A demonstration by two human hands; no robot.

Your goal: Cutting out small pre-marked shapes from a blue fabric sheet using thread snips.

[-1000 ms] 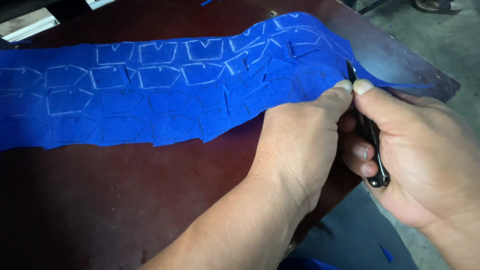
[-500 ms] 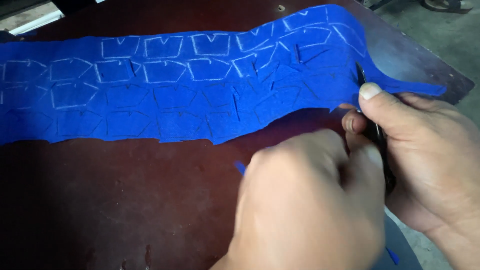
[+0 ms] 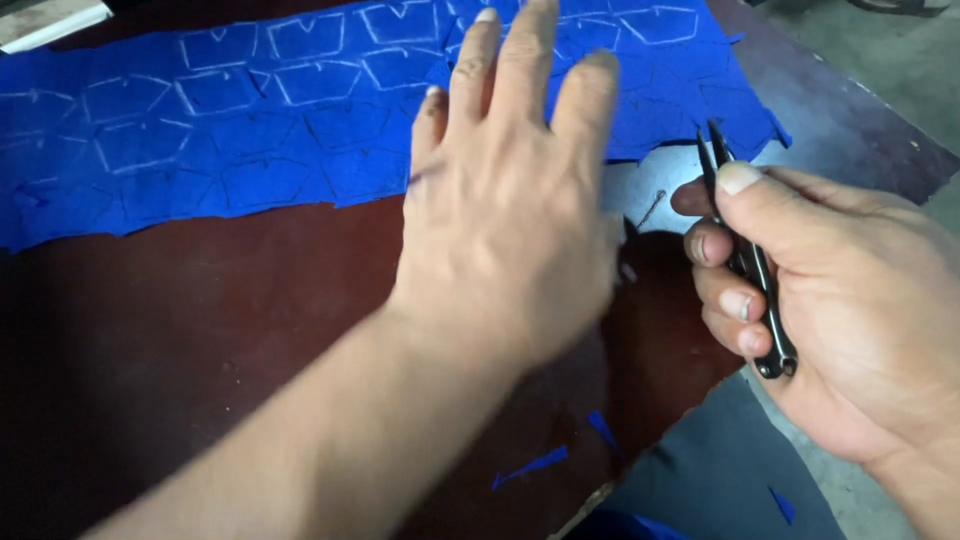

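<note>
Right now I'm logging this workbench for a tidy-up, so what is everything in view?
fabric strip: one, bright blue with chalk-drawn outlines, lying across the far side of the table.
table: one, dark reddish-brown, under the fabric.
fabric scraps: a few, blue, near the table's front edge.
thread snips: one pair, black, held in the right hand, tips pointing away.
floor: grey, at upper right.
left hand: one, fingers spread, over the fabric's near edge, blurred.
right hand: one, closed around the snips.
</note>
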